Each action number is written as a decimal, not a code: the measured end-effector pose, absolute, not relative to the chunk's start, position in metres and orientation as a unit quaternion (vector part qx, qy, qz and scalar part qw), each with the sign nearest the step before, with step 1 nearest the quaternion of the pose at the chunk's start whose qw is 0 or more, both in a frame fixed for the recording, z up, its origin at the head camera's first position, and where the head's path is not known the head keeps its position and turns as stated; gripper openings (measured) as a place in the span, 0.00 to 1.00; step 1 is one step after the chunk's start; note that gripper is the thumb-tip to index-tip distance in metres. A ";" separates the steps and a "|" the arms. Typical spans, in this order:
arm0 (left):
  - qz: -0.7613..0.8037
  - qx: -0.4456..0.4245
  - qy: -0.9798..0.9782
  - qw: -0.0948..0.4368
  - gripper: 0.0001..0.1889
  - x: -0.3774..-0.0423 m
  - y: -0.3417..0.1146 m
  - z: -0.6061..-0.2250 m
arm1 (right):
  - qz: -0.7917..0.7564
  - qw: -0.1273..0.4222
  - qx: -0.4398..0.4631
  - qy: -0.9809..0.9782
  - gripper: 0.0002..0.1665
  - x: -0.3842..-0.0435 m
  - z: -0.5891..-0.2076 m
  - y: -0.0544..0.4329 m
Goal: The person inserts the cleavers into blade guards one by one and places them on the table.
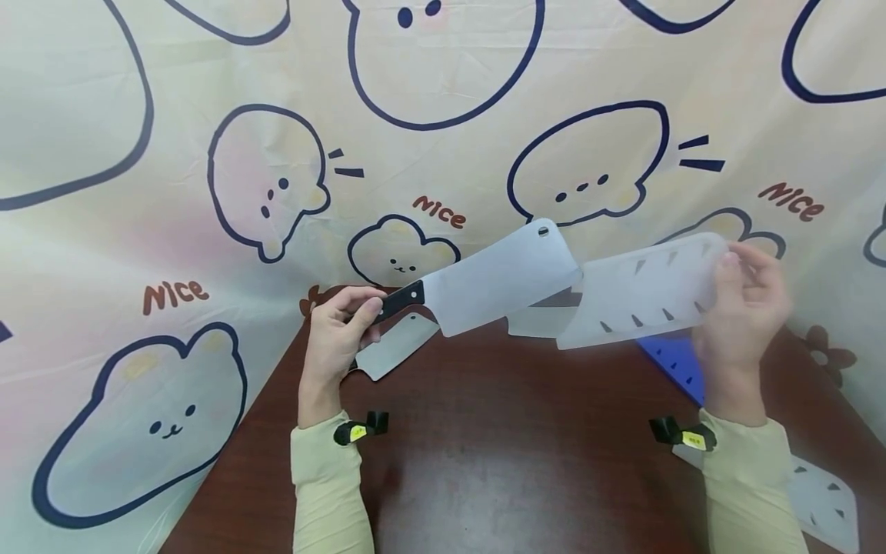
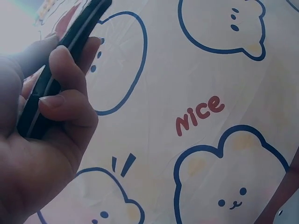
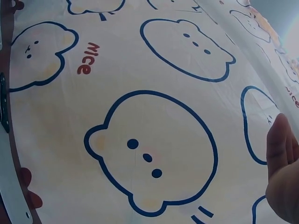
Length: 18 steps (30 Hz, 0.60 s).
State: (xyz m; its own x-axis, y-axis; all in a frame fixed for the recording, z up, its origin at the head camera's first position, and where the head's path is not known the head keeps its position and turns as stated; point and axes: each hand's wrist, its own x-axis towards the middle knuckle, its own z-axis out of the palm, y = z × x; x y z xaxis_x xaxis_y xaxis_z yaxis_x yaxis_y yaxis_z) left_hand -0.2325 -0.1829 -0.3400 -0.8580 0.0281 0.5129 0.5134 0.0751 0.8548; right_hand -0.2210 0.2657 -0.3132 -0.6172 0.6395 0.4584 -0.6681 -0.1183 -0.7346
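Observation:
My left hand (image 1: 331,338) grips the black handle of a cleaver (image 1: 500,278), its wide blade raised above the table and slanting up to the right. In the left wrist view the fingers (image 2: 70,109) curl round that handle (image 2: 74,35). My right hand (image 1: 746,312) pinches the far end of a frosted white blade guard (image 1: 640,288) with small triangular cutouts. The guard's left end overlaps the front corner of the cleaver's blade in the head view. Only part of the right hand (image 3: 284,170) shows at the edge of the right wrist view.
A second cleaver (image 1: 398,346) lies on the brown table (image 1: 512,454) behind my left hand. Another blade (image 1: 540,322) shows partly behind the raised guard. A blue guard (image 1: 674,365) and another white guard (image 1: 824,500) lie at the right. A printed cloth (image 1: 443,169) hangs behind.

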 end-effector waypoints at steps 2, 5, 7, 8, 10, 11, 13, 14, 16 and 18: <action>-0.651 -0.204 -0.705 0.194 0.10 -0.233 -0.182 -0.340 | 0.755 0.435 0.015 -0.490 0.19 -0.222 -0.313 0.267; -0.649 -0.219 -0.700 0.200 0.09 -0.234 -0.181 -0.341 | 0.765 0.431 0.009 -0.479 0.18 -0.223 -0.313 0.267; -0.649 -0.222 -0.699 0.201 0.09 -0.234 -0.181 -0.341 | 0.765 0.432 0.004 -0.478 0.18 -0.223 -0.313 0.268; -0.650 -0.222 -0.699 0.201 0.09 -0.234 -0.181 -0.341 | 0.765 0.432 0.002 -0.476 0.17 -0.223 -0.313 0.268; -0.649 -0.223 -0.699 0.199 0.09 -0.234 -0.181 -0.341 | 0.765 0.437 0.005 -0.473 0.17 -0.223 -0.313 0.268; -0.650 -0.223 -0.699 0.198 0.09 -0.235 -0.181 -0.342 | 0.765 0.439 0.008 -0.470 0.17 -0.223 -0.313 0.268; -0.651 -0.224 -0.698 0.198 0.10 -0.235 -0.180 -0.342 | 0.763 0.448 0.019 -0.466 0.17 -0.223 -0.312 0.267; -0.652 -0.224 -0.697 0.197 0.10 -0.236 -0.180 -0.342 | 0.763 0.451 0.024 -0.462 0.17 -0.223 -0.312 0.267; -0.653 -0.225 -0.696 0.197 0.09 -0.236 -0.179 -0.343 | 0.762 0.457 0.033 -0.458 0.18 -0.222 -0.311 0.266; -0.655 -0.226 -0.695 0.196 0.09 -0.237 -0.179 -0.344 | 0.761 0.461 0.040 -0.454 0.18 -0.222 -0.311 0.266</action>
